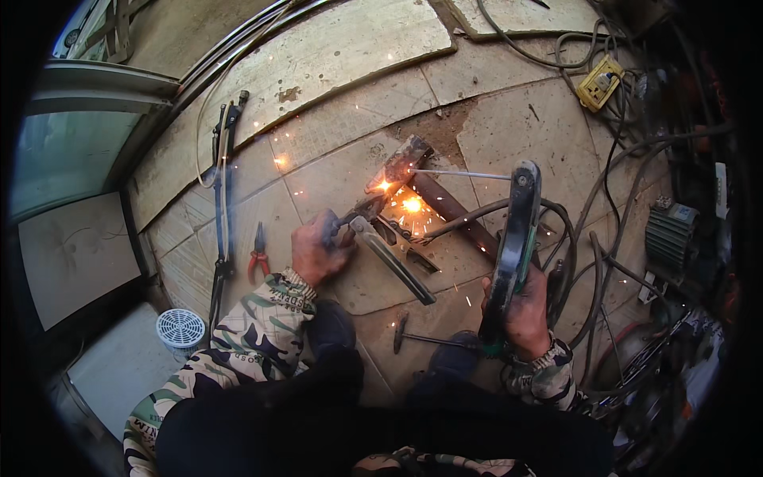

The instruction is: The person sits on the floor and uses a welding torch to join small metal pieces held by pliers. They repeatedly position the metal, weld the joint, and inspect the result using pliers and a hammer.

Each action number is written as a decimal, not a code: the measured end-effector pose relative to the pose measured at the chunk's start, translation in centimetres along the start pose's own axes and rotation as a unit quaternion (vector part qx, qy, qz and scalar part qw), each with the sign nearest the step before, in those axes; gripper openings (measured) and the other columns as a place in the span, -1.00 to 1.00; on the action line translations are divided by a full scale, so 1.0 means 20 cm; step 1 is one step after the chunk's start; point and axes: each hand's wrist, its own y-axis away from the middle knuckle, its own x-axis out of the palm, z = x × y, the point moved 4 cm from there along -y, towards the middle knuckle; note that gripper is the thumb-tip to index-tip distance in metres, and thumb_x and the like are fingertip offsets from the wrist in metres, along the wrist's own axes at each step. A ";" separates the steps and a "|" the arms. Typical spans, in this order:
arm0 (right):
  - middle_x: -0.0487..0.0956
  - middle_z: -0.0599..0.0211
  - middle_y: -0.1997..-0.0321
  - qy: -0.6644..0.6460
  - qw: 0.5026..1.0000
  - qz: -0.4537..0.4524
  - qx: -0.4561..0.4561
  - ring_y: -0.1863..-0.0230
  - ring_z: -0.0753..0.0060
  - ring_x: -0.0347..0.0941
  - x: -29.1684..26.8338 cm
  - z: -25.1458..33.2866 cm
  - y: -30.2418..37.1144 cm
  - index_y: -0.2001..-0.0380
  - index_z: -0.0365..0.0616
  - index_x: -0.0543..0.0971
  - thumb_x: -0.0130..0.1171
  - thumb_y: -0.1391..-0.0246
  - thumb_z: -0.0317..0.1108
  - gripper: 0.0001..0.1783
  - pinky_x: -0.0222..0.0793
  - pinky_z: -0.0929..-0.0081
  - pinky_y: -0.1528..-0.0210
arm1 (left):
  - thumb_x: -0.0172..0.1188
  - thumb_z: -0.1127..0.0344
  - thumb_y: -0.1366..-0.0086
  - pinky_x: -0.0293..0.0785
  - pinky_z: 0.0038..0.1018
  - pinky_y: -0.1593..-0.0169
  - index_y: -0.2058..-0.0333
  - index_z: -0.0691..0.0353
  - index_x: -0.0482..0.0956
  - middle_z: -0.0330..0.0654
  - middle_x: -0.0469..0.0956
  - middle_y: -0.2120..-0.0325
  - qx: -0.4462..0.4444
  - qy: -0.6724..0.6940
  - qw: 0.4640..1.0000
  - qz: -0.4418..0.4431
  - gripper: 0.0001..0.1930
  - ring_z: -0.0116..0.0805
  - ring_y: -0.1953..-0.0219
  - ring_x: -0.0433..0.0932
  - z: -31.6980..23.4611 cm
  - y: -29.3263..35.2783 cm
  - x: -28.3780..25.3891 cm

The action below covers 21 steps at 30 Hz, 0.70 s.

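My left hand (318, 250) grips the handles of dark pliers (358, 216), whose jaws reach a small metal piece (401, 163) glowing orange at its lower end. My right hand (520, 312) is closed on the green-edged handle of a welding electrode holder (515, 230). From its top a thin rod (461, 173) runs left to the metal piece. Bright sparks (412, 204) burst over a rusty steel bar (449, 208) on the tiled floor. A flat grey metal strip (395, 261) slants down to the right just below the pliers.
A hammer (417, 339) lies between my knees. Red-handled pliers (257, 256) and a long dark rod tool (222, 183) lie at the left, a white round grate (181, 327) lower left. Cables, a yellow socket box (600, 82) and a finned motor (668, 234) crowd the right.
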 end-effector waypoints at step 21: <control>0.44 0.50 0.65 -0.013 0.999 0.030 0.009 0.67 0.67 0.34 0.01 -0.03 0.03 0.43 -0.21 0.43 0.25 -0.12 -0.61 -0.82 0.21 0.60 0.62 | 0.40 0.36 0.05 0.51 -0.21 0.42 0.46 0.22 0.45 -0.05 0.54 0.56 -0.008 -0.037 0.999 -0.029 -0.74 0.00 0.52 0.59 -0.09 0.00 -0.03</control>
